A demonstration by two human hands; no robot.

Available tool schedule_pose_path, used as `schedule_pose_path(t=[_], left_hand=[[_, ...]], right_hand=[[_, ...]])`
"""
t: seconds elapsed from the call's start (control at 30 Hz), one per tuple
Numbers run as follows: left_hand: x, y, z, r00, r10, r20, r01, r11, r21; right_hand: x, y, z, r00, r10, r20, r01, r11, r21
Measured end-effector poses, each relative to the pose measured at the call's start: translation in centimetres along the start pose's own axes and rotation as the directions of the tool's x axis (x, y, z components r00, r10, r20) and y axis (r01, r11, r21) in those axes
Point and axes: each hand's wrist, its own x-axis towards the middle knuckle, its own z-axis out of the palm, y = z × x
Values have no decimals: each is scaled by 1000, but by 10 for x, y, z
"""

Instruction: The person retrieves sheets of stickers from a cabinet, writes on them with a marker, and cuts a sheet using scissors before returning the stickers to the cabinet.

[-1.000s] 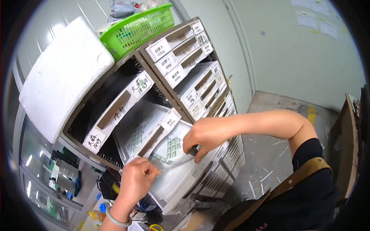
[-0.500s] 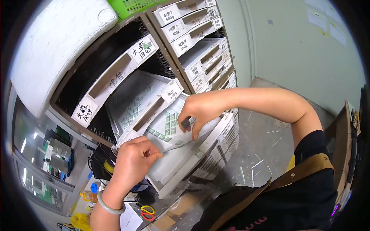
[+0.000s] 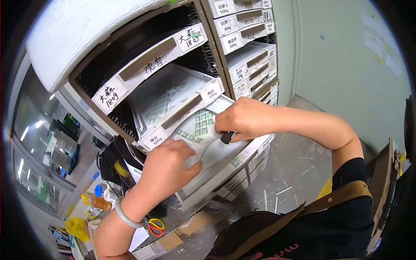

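Note:
A pulled-out white drawer holds sheets of green-and-white labels, with clear or pale sheet material around them. My right hand is over the far right of these sheets, its fingers closed round a small black object whose kind I cannot make out. My left hand is above the drawer's left side, thumb and forefinger apart beside the curved edge of a pale sheet. Just above is another partly open drawer, with more green labels inside.
A drawer front juts out above, under a white foam box. More labelled drawers stack to the right. Red-and-yellow scissors and a bottle are at lower left. Paper scraps litter the floor.
My left thumb and forefinger have parted from their pinch at the sheet edge. My right hand has turned, with the black object still in it. The camera view has shifted.

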Motion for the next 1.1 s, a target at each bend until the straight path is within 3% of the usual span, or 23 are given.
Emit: schedule_pose_path(t=[0.13,0.27,0.37,0.43,0.53,0.67,0.77,0.9,0.93,1.03,1.1], left_hand=[[-4,11,5,1000,9,-16,-5,976,219],[-8,4,10,998,60,-20,-50,935,350],[-11,5,9,994,106,-16,-95,940,327],[-11,8,8,993,113,-16,-102,939,329],[-9,13,-5,990,128,-54,-106,945,309],[-1,11,-25,990,81,-116,-52,972,230],[2,8,-47,995,81,-59,-69,981,183],[-1,21,-69,984,64,-168,-50,995,89],[-1,25,-78,980,60,-188,-44,995,85],[1,27,-99,964,22,-263,6,995,103],[3,28,-106,961,-25,-276,54,994,99]], right_hand=[[0,-3,-2,994,-77,-77,66,988,-139],[-5,-14,-6,984,-170,-54,141,927,-347],[-17,-20,-17,994,-84,-66,67,971,-228],[-26,-22,-36,985,10,-175,-42,983,-177],[-44,7,-65,995,87,-45,-82,990,111],[-52,21,-66,1000,31,8,-32,971,237],[-56,30,-60,982,188,-21,-171,929,327],[-60,40,-59,929,290,-228,-160,874,458],[-60,36,-60,889,417,-189,-228,761,607],[-62,32,-58,820,544,-179,-350,724,595],[-56,32,-53,759,603,-247,-308,666,680]])
